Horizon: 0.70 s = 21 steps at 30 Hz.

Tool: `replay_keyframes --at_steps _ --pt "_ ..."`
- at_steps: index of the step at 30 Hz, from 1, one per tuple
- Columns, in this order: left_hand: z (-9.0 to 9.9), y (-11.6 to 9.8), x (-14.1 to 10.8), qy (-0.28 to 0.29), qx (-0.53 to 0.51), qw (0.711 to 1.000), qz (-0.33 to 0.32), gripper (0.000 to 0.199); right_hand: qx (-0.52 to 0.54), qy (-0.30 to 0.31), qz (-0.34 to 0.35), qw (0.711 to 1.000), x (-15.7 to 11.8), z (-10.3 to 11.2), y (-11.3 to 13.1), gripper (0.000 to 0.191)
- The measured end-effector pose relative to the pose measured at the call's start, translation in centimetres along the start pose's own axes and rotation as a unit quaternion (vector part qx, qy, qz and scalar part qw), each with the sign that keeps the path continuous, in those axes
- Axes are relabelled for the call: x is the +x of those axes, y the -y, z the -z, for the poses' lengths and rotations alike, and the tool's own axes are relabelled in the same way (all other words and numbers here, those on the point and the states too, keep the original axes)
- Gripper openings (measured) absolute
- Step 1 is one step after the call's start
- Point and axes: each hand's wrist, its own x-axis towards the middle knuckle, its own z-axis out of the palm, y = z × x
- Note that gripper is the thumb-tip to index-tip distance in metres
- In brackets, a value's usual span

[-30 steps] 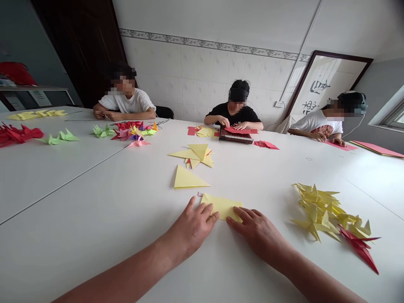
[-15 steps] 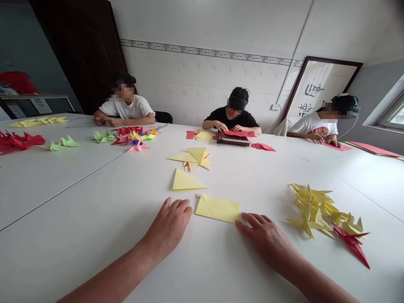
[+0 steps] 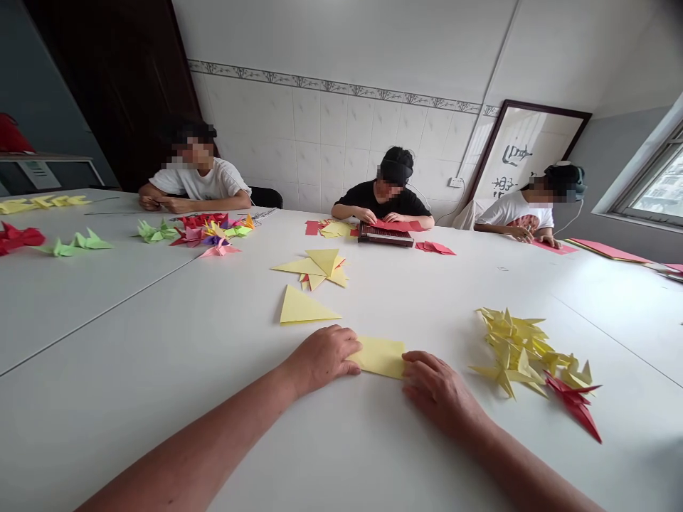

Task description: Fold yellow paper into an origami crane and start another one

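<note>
A pale yellow sheet of folding paper (image 3: 380, 355) lies on the table before me, folded into a rectangle. My left hand (image 3: 324, 359) covers its left end, thumb at the near edge and fingers curled over the top, closed on it. At the right end, my right hand (image 3: 438, 387) has its fingers bent together at the paper's edge, with the thumb partly hidden beneath them. Just beyond my left hand lies a folded yellow triangle (image 3: 306, 307). Farther off is a pile of yellow folded pieces (image 3: 323, 263) with bits of red showing.
Yellow paper cranes (image 3: 515, 348) and a red one (image 3: 575, 405) lie to my right. Colourful cranes (image 3: 218, 231) sit at the far left. Three people work across the white table (image 3: 176, 398); the middle one has red paper on a dark slatted box (image 3: 385, 236).
My left hand has moved right, from beside the yellow paper onto its left end. My right hand stays at the right edge, fingers more bent. The view has turned slightly right.
</note>
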Motion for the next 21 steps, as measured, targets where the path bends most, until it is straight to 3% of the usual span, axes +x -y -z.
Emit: replay_keyframes --at_steps 4,7,9,12,16,18,21 --pt "-0.2 -0.1 -0.3 -0.033 0.012 0.999 0.011 0.027 0.066 -0.009 -0.077 0.995 0.1 -0.4 -0.6 0.047" --pt "-0.2 -0.4 -0.5 -0.078 -0.057 0.990 0.098 0.029 0.152 -0.048 -0.169 0.973 0.6 -1.2 -0.9 0.062" --pt "0.0 -0.7 -0.5 -0.125 -0.174 0.959 0.184 0.032 0.233 -0.077 -0.219 0.944 1.3 -1.7 -0.6 0.067" --pt "0.6 -1.4 -0.5 -0.164 -0.357 0.880 0.268 0.037 0.380 -0.078 -0.231 0.892 2.9 -2.1 0.8 0.069" --pt "1.1 -2.3 -0.7 -0.144 -0.507 0.797 0.295 0.037 0.560 -0.009 -0.187 0.807 5.3 -2.0 4.0 0.049" --pt "1.2 -2.4 -0.8 -0.135 -0.541 0.774 0.299 0.035 0.627 0.022 -0.171 0.759 6.3 -2.3 5.0 0.041" --pt "1.1 -2.2 -0.8 -0.122 -0.570 0.757 0.296 0.032 0.650 0.016 -0.208 0.731 7.2 -3.3 5.2 0.037"
